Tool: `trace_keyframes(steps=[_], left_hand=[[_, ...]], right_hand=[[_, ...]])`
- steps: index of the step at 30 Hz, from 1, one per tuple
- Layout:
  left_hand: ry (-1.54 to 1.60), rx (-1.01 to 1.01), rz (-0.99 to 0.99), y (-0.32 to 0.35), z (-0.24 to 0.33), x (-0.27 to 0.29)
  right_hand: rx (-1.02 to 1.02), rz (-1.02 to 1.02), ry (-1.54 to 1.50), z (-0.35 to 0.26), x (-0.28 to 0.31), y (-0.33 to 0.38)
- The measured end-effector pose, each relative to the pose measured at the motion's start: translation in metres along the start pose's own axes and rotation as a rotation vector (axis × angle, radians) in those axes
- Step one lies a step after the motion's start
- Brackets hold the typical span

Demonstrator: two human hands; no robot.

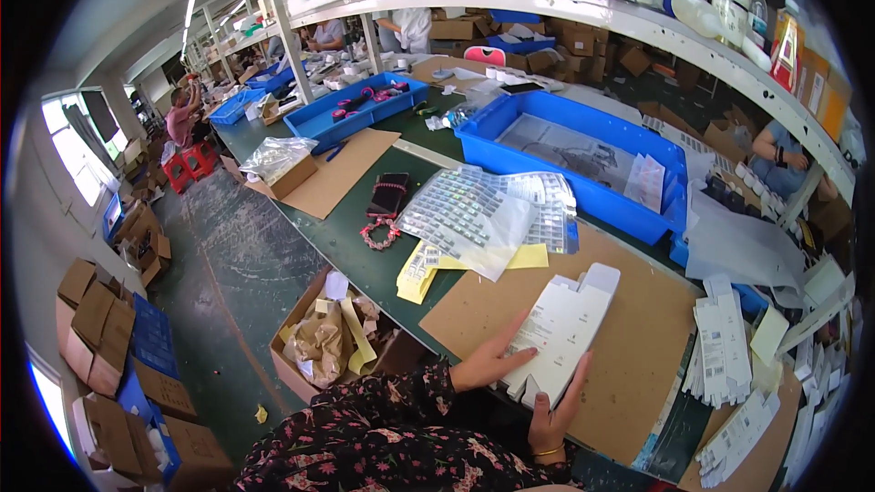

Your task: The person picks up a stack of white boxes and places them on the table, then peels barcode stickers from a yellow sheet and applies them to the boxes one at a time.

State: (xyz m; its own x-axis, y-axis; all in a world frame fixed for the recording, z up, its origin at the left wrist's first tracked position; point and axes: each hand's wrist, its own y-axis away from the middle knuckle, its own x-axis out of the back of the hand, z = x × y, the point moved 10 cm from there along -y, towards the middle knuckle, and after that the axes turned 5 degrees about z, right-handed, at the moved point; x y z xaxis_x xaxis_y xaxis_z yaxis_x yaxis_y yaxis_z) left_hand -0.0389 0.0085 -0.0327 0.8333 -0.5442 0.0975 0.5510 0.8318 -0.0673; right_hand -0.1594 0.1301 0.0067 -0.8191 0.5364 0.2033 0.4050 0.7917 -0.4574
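A white carton (567,314) with small printed text and end flaps is between my two hands, tilted above a brown cardboard sheet (638,346). It may be a stack of flattened cartons; I cannot tell. My left hand (492,360) grips its left edge, thumb lying over the printed face. My right hand (558,410), with a gold bangle at the wrist, holds the lower right edge. Beyond the carton lie sheets of silvery stickers (456,210) under a translucent sheet, and yellow-backed label strips (417,273).
A blue bin (665,196) with papers stands at the back right; another blue tray (355,114) is farther left. A phone (390,193) and beaded bracelet (379,234) lie left of the stickers. Flat white cartons (722,346) are stacked at right. A shelf (583,2) spans overhead.
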Motion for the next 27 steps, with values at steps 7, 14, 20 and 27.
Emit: trace_keyframes(steps=[7,14,20,27], left_hand=[[-0.015,-0.063,-0.005,-0.001,0.008,0.004],[0.123,-0.008,-0.026,-0.004,0.003,0.003],[0.076,0.01,-0.049,-0.004,-0.001,0.004],[0.025,-0.049,-0.021,-0.002,0.003,0.001]], right_hand=[[-0.122,0.002,-0.077,0.009,-0.007,-0.003],[-0.126,-0.004,-0.085,0.007,-0.014,-0.011],[-0.11,-0.003,-0.182,-0.003,-0.008,-0.018],[-0.246,0.076,-0.181,0.02,0.003,-0.023]])
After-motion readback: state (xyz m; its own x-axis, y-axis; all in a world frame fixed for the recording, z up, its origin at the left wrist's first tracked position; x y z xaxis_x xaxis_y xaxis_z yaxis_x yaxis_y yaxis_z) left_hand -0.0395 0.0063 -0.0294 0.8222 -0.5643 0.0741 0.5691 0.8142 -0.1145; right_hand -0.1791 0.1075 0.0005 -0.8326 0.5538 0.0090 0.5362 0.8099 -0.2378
